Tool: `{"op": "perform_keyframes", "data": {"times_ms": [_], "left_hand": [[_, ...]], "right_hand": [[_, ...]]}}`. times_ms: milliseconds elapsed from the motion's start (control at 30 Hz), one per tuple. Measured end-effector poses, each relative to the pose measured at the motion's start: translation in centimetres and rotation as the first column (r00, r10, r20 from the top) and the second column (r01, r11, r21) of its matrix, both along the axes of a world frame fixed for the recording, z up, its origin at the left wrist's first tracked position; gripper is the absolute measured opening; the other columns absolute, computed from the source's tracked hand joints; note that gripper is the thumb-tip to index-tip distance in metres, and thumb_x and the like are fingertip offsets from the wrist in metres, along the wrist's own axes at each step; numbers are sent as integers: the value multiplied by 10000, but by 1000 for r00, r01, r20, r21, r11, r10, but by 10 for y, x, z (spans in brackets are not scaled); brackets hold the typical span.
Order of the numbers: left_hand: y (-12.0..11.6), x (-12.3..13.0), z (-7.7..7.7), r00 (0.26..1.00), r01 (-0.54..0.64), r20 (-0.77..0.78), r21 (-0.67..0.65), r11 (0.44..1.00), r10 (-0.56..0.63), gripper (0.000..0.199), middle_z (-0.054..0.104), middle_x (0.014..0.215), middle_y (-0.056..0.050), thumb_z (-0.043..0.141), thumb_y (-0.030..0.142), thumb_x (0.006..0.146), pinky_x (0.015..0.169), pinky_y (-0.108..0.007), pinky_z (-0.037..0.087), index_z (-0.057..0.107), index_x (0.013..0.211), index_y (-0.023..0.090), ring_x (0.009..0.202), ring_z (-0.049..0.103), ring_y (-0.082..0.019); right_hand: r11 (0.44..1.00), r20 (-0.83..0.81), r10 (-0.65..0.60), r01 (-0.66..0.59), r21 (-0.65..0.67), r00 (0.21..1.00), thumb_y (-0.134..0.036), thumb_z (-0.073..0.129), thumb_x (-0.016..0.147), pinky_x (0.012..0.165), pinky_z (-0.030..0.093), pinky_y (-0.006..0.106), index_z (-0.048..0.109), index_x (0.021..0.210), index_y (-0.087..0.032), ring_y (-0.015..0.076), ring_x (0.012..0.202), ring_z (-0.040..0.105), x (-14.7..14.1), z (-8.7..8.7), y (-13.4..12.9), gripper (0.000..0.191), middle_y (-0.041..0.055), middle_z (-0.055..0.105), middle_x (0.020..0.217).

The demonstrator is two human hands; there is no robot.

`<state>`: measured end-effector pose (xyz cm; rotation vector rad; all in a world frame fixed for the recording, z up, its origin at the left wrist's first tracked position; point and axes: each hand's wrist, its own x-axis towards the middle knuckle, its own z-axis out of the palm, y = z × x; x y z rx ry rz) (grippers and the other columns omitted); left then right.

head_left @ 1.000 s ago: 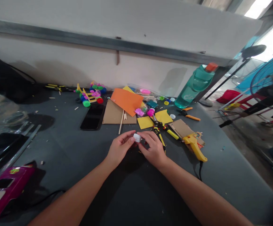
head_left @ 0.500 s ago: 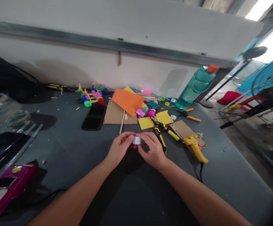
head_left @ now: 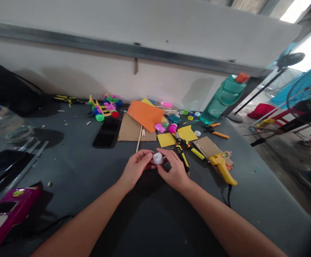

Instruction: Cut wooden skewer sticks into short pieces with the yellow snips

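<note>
Between the fingertips of both hands, just above the dark table, is a small white bottle cap (head_left: 158, 158), its round face turned toward me. My left hand (head_left: 136, 167) pinches it from the left with thumb and fingers. From the right, my right hand (head_left: 174, 169) is curled round it, thumb below and fingers above. A thin pale sliver shows by the right fingers, too small to make out. Beyond the hands lie a wooden stick (head_left: 139, 139), cardboard (head_left: 124, 130) under orange paper (head_left: 146, 114), and yellow-and-black pliers (head_left: 181, 151).
A yellow glue gun (head_left: 223, 169) lies on the right, near orange-handled pliers (head_left: 217, 132) and a teal bottle (head_left: 222, 101). A phone (head_left: 106, 134) and colourful small models (head_left: 104, 109) are at the back left. A magenta device (head_left: 18, 210) sits at front left.
The white cap has turned, so its round face now shows instead of its side. It has shifted slightly right, and the right fingers have opened a little around it.
</note>
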<state>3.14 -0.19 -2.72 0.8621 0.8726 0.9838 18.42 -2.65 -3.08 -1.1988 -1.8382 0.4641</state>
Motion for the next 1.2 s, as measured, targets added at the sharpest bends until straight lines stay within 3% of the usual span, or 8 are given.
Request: {"op": "perform_keyframes", "data": {"times_ms": [100, 200, 367, 433, 700, 900, 1200], "left_hand": [[0, 0, 0, 999, 8, -41, -4, 1000, -8, 277, 662, 832, -48, 698, 303, 692, 705, -302, 527, 618, 895, 132, 764, 623, -157], [0, -3, 1, 999, 33, 11, -55, 998, -33, 274, 662, 887, -52, 714, 251, 682, 741, -278, 518, 619, 915, 141, 807, 626, -151], [-3, -4, 0, 985, 89, 159, -118, 989, -70, 226, 662, 942, -72, 673, 242, 730, 796, -298, 512, 625, 930, 150, 842, 630, -154], [-4, -2, 0, 989, 75, 133, -87, 993, -63, 212, 661, 914, -63, 661, 262, 738, 781, -309, 519, 624, 916, 151, 794, 625, -141], [-7, 1, 1, 981, 35, -194, 180, 983, 1, 312, 649, 874, -43, 698, 278, 679, 704, -305, 514, 623, 962, 171, 780, 602, -161], [-4, -3, -2, 970, 28, -241, 227, 973, 28, 317, 670, 891, -38, 713, 249, 650, 796, -338, 481, 645, 954, 188, 832, 609, -179], [-4, -3, -5, 974, 2, -223, 198, 980, 43, 294, 679, 833, -17, 739, 226, 604, 792, -361, 471, 653, 884, 197, 798, 615, -176]], "right_hand": [[999, 26, 35, -36, 22, 999, -29, 525, 674, 894, 461, 397, 402, 1287, -245, 218, 1034, 527, -2, -2, -1, 662, 76, 563, 1123], [1000, -60, 16, -15, 7, 998, -44, 546, 682, 865, 482, 375, 339, 1320, -241, 210, 1041, 530, -3, -5, 0, 699, 89, 539, 1164], [999, -113, -9, 4, -43, 994, -199, 634, 718, 764, 503, 336, 545, 1065, -226, 185, 892, 582, 0, -5, 4, 359, 53, 608, 994], [999, -89, -12, 9, -43, 996, -224, 623, 742, 755, 498, 335, 576, 1007, -223, 176, 844, 591, 3, -3, 4, 269, 42, 629, 945], [995, -60, -31, 25, -92, 998, -210, 653, 728, 748, 501, 322, 604, 984, -216, 172, 811, 612, 7, -3, 4, 260, 35, 659, 909], [997, -34, -23, 20, -72, 999, -258, 677, 726, 725, 506, 317, 622, 968, -219, 175, 797, 618, 9, -3, 5, 251, 37, 665, 886], [1000, -3, -4, 4, 19, 1000, -232, 666, 733, 697, 517, 320, 632, 991, -223, 178, 763, 616, 10, -7, 6, 261, 46, 665, 853]]}}
